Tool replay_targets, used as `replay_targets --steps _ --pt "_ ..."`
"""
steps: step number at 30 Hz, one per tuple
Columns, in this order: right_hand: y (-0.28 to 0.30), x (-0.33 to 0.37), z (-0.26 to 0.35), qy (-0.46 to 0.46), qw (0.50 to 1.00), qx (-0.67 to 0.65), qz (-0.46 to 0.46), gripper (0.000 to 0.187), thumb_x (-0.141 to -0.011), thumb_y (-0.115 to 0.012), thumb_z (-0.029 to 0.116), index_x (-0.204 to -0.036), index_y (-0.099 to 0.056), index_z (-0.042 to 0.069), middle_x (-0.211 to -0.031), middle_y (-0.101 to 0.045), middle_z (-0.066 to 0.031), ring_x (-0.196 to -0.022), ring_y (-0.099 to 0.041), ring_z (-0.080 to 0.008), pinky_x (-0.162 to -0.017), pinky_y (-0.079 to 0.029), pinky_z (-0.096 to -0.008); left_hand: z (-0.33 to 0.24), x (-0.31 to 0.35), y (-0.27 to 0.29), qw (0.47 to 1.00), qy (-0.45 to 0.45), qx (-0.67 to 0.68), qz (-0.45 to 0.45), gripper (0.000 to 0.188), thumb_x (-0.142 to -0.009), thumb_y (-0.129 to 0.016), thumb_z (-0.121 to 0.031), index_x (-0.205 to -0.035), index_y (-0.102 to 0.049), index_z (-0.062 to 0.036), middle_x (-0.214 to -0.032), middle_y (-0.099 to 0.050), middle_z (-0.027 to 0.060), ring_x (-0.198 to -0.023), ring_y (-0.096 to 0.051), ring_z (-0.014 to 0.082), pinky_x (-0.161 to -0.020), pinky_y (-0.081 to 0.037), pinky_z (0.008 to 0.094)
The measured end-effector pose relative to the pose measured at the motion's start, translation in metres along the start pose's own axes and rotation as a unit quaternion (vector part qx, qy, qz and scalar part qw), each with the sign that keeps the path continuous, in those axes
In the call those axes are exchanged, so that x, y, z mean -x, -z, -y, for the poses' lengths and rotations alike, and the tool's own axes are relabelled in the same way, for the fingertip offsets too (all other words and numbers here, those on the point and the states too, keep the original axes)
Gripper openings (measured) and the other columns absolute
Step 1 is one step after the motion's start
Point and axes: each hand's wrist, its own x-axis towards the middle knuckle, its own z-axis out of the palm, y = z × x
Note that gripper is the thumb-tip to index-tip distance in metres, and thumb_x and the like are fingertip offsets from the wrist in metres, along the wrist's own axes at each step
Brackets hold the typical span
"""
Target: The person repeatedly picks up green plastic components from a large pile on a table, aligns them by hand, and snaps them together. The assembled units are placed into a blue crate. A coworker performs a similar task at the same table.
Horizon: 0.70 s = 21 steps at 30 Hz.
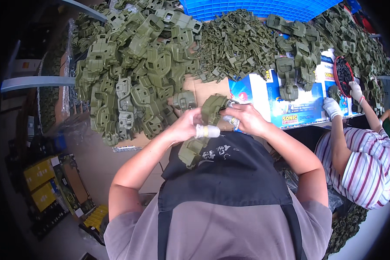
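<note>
Just above my apron, my left hand is closed round an olive-green moulded plastic vehicle body, whose lower end hangs over the apron. My right hand pinches the upper right edge of the same piece. Whether a small part sits between those right fingertips is hidden. White wraps cover some fingers of both hands. Beyond my left hand, another green moulded piece lies on the cardboard. A large heap of similar vehicle bodies stands at the left, and a pile of small green parts at the far middle.
A blue plastic crate stands at the back. Printed blue-and-white sheets cover the table, with more green pieces on them. At the right, a co-worker's gloved hands are near a red basket with dark parts. Yellow boxes stand lower left.
</note>
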Motion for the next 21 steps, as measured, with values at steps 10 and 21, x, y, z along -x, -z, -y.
replay_targets --steps 10,21 --pt "0.004 -0.011 -0.023 -0.056 0.968 -0.241 0.030 0.027 -0.078 -0.061 0.011 -0.105 -0.058 0.007 -0.103 -0.062 -0.0149 -0.093 -0.061 -0.0278 -0.081 -0.047 -0.0356 0.014 -0.008 0.003 0.995 0.048 0.069 -0.054 0.049 -0.078 -0.063 -0.005 -0.124 -0.045 -0.0055 -0.110 -0.057 0.0064 -0.097 -0.057 0.0125 -0.080 -0.048 0.0258" --pt "-0.001 -0.028 -0.169 0.029 0.918 0.395 0.001 0.024 -0.074 -0.050 0.011 -0.099 -0.050 0.009 -0.094 -0.054 -0.0078 -0.095 -0.050 -0.0248 -0.084 -0.039 -0.0357 0.056 -0.005 0.028 0.878 0.046 0.441 -0.181 0.045 -0.084 -0.056 -0.037 -0.115 -0.054 -0.0036 -0.100 -0.063 0.0104 -0.081 -0.064 0.0204 -0.071 -0.054 0.0334"
